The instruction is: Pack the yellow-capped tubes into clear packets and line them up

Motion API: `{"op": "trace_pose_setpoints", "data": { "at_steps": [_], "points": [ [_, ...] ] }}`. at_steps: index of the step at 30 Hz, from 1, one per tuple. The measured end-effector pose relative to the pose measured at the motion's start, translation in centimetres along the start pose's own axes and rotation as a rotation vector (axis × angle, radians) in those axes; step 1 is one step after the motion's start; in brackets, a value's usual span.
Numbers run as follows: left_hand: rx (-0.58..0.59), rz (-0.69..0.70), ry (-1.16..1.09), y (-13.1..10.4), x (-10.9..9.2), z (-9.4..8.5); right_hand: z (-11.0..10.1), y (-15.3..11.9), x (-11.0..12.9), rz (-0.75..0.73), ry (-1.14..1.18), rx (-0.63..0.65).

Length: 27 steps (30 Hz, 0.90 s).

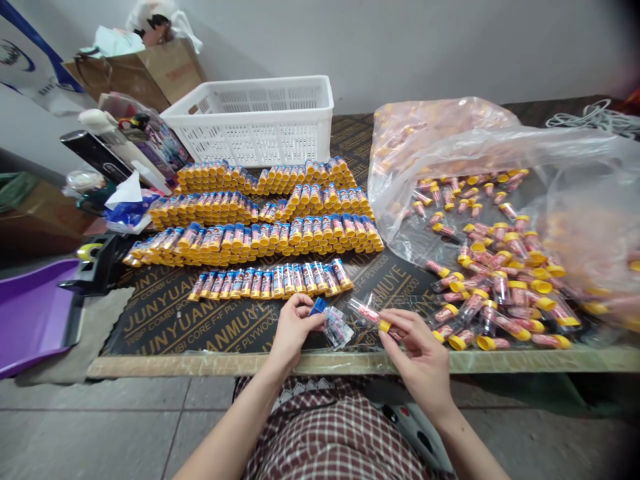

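Note:
My left hand (293, 330) is closed, pinching a small blue-topped printed plastic sleeve (318, 307) between thumb and fingers. Just beside it, several clear printed plastic pieces (339, 328) lie bunched near the table edge; whether they join the one I pinch, I cannot tell. In my right hand (417, 353) is a clear tube (367, 312) with pink contents, held by its yellow cap and tilted with its clear end toward the left. Beyond my hands lies a row of finished-looking tubes (273, 281) with blue tops, printed wraps and yellow caps.
Stacked rows of wrapped tubes (260, 237) stand behind, before a white basket (260, 127). On the right, loose yellow-capped tubes (500, 287) spill from a clear plastic bag (480, 147). A purple dustpan (37, 320) and a black tape dispenser (97, 263) are at left.

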<state>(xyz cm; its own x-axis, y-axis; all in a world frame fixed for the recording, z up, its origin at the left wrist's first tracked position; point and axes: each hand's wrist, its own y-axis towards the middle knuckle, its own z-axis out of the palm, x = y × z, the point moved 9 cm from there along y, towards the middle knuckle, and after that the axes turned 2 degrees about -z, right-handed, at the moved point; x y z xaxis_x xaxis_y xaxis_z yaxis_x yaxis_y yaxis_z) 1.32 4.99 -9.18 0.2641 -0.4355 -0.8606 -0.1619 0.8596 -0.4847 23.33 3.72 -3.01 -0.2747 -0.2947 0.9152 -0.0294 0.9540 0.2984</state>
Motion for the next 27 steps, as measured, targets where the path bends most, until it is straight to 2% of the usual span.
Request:
{"op": "trace_pose_setpoints", "data": {
  "at_steps": [4,9,20,24,27],
  "points": [
    [0.006,-0.061,-0.151,-0.4,-0.1,0.6,0.2,-0.7,0.2,-0.027,-0.039,-0.013],
    [-0.072,-0.082,-0.274,-0.4,-0.1,0.4,0.4,-1.1,0.8,-0.087,-0.071,-0.030],
    [-0.169,-0.054,-0.253,-0.7,-0.3,-0.4,0.8,-1.5,2.5,-0.242,-0.164,-0.042],
    [-0.148,-0.008,-0.222,-0.8,-0.5,0.0,1.8,-1.7,2.9,-0.248,-0.120,0.030],
    [-0.058,0.010,-0.225,-1.0,-0.8,1.1,2.9,-1.7,2.6,-0.203,-0.072,0.123]
  ]
}}
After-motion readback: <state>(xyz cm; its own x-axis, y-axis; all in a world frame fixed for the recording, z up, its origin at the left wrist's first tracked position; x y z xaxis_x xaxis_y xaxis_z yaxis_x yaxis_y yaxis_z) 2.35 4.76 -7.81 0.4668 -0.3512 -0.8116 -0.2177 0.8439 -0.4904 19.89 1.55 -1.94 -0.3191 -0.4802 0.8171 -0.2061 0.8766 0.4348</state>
